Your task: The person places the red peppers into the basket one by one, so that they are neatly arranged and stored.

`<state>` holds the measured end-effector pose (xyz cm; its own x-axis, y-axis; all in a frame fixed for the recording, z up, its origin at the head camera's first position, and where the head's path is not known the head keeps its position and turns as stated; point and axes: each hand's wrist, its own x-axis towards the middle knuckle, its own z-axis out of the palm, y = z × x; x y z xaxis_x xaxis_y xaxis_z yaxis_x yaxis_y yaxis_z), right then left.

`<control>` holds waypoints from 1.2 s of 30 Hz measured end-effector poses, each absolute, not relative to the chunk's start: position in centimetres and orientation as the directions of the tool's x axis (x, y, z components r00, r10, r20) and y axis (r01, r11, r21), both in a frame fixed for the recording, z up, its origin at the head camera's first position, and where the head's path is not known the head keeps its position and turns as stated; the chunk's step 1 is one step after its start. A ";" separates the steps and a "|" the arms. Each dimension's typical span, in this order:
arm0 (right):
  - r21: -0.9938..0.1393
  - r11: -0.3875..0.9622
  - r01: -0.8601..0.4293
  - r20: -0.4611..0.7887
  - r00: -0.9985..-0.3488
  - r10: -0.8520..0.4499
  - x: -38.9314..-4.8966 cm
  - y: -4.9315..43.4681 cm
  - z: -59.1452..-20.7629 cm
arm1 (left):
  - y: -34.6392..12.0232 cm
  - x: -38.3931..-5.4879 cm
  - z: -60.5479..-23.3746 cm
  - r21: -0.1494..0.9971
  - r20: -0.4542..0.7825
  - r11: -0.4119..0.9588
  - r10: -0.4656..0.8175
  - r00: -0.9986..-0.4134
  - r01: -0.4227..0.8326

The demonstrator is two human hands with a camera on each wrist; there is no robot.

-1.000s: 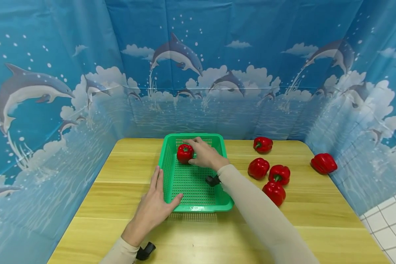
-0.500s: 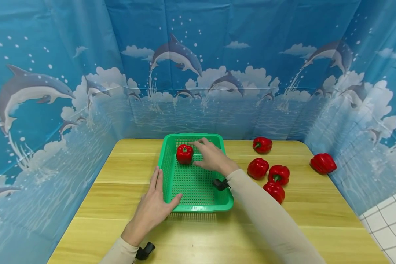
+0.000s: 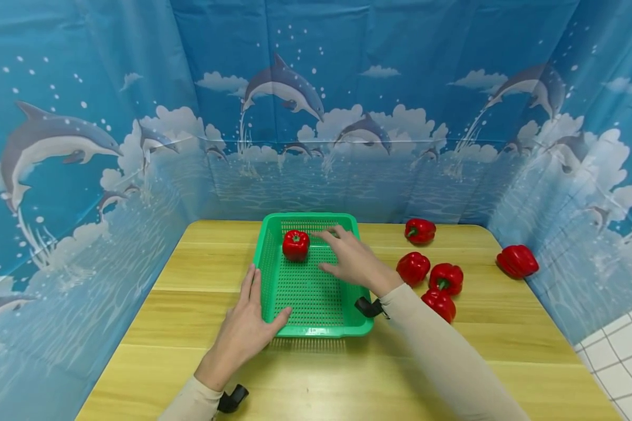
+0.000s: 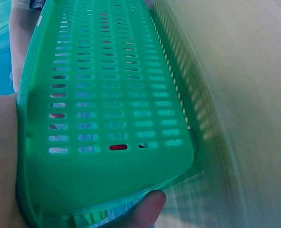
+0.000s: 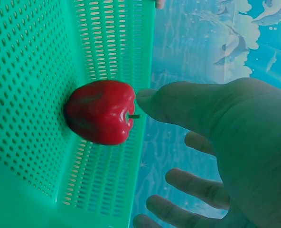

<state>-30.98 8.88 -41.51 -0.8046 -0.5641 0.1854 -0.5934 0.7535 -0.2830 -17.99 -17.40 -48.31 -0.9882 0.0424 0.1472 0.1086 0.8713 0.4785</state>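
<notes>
A red bell pepper [image 3: 296, 245] stands stem up in the far left part of a green plastic basket [image 3: 320, 332]. Above the basket's right half is my right hand [image 3: 355, 261], its fingers spread and holding nothing, apart from the pepper in the head view. The right wrist view shows this bell pepper [image 5: 102, 112] against the mesh, with the thumb [image 5: 183, 102] overlapping the view beside it. My left hand [image 3: 246, 330] holds the basket's near left corner, thumb over the front rim, fingers along the outer left side. A left fingertip [image 4: 154, 205] shows below the basket wall [image 4: 98, 180].
Right of the basket, several red bell peppers lie on the wooden table [image 3: 505, 327]: a far pepper [image 3: 420, 231], a near cluster including one pepper [image 3: 446, 278], and another pepper [image 3: 517, 261] at the right edge. A blue dolphin-print curtain [image 3: 316, 175] encloses the table's back and sides.
My right hand has let go of the bell pepper in the basket and drawn back to the right, its fingers spreading. The pepper stays in place; the left hand has not visibly moved.
</notes>
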 end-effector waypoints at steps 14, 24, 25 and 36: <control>-0.311 0.766 -0.562 0.215 -0.827 -0.520 -28.6 12.9 -41.8 | -17.5 -18.2 -48.5 0.475 0.160 0.872 0.044 -0.986 0.117; -0.278 0.778 -0.563 0.271 -0.823 -0.499 -28.1 15.8 -42.4 | -17.3 -18.0 -48.5 0.473 0.171 0.874 0.039 -0.984 0.116; -0.283 0.778 -0.561 0.271 -0.825 -0.496 -28.1 16.2 -42.5 | -17.3 -18.0 -48.5 0.469 0.175 0.875 0.038 -0.984 0.118; -0.304 0.806 -0.508 0.275 -0.857 -0.436 -27.4 20.6 -43.6 | -17.3 -17.9 -48.4 0.483 0.163 0.869 0.037 -0.986 0.112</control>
